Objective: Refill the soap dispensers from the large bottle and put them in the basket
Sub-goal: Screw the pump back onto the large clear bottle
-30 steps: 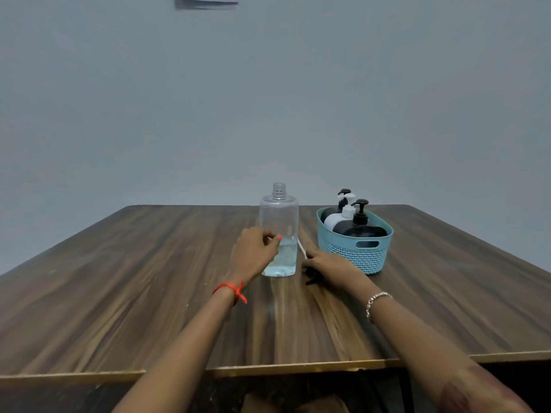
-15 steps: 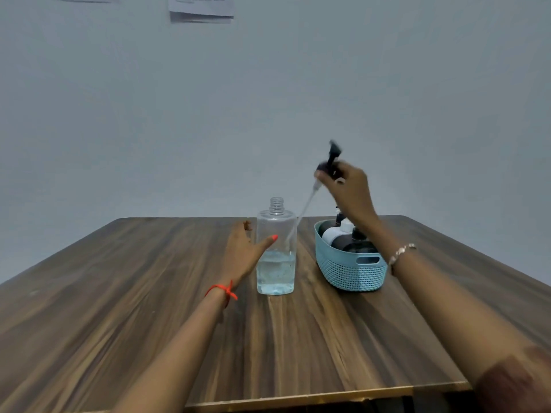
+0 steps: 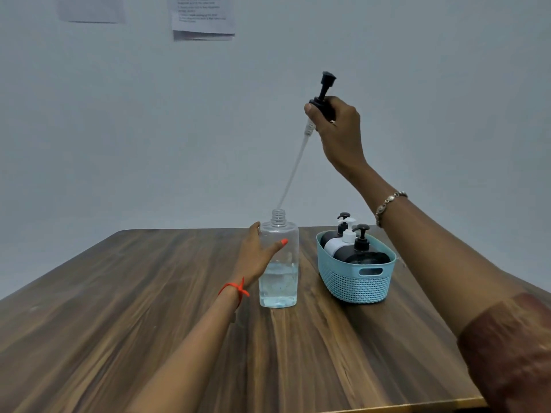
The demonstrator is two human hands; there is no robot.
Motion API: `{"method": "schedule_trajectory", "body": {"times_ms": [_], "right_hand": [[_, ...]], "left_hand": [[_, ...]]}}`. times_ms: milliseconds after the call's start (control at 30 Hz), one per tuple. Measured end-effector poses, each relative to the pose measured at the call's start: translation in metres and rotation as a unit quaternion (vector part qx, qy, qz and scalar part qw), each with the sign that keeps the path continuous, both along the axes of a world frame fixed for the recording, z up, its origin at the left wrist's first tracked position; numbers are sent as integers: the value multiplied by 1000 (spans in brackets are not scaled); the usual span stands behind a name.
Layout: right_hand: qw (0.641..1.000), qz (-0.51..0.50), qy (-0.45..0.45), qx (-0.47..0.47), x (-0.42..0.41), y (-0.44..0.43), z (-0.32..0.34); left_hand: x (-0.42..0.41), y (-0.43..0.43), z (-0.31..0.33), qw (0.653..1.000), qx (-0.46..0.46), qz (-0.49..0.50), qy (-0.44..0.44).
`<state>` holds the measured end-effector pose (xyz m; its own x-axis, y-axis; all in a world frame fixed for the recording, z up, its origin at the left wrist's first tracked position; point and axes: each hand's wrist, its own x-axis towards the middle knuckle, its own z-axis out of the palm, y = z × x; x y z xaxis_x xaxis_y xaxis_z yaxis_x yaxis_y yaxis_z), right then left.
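A large clear bottle [image 3: 278, 281] stands upright mid-table, uncapped, about a third full of pale blue liquid. My left hand [image 3: 256, 257] steadies its left side, thumb across the front and fingers behind it. My right hand [image 3: 337, 129] is raised high and grips a black pump head [image 3: 325, 90]; the pump's long clear tube [image 3: 293, 171] slants down, its tip right at the bottle's open neck. To the right, a light blue basket [image 3: 354, 281] holds three pump dispensers [image 3: 362, 251], two black and one white.
The wooden table [image 3: 149, 323] runs to a front edge at the bottom right. Papers [image 3: 202, 16] hang on the pale wall behind. The basket sits close to the bottle's right side.
My right hand picked the pump up from the table beside the bottle and lifted it high, bringing the tube tip to the neck. My left hand stayed on the bottle.
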<state>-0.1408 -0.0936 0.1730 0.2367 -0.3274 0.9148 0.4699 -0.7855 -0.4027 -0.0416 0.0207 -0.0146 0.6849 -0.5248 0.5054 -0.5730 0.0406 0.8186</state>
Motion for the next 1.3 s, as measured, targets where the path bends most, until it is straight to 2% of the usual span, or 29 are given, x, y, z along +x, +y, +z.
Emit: {"method": "schedule_trajectory", "body": {"times_ms": [200,300,400,467,567,700,900,1133,1300], "right_hand": [[998,-11,61,-19,5,-1,-4],[989,-23,144,-24,18,-4,-23],[964,-20,263,-26,33,-8,-59],[956,-11,294,-10,40,-8,-80],[960,9,275,42,44,-7,-95],[955,16,293,40,46,-2,-113],[968,-13,237,85,50,3,-137],[946,117,272,136,44,0,-125],[944,124,242,186,45,0,-126]], "left_hand": [[6,-3,-4,1000,3,-3,-3],[7,-4,-5,1000,9,-13,2],[8,-6,-6,999,28,-17,-7],[9,-7,-8,999,51,-9,-6],[10,-9,-13,998,54,-12,-6],[14,-11,-20,998,53,-16,6],[23,-17,-28,999,39,-28,15],[19,-16,-25,998,19,-51,27],[19,-17,-24,998,12,-61,26]]}}
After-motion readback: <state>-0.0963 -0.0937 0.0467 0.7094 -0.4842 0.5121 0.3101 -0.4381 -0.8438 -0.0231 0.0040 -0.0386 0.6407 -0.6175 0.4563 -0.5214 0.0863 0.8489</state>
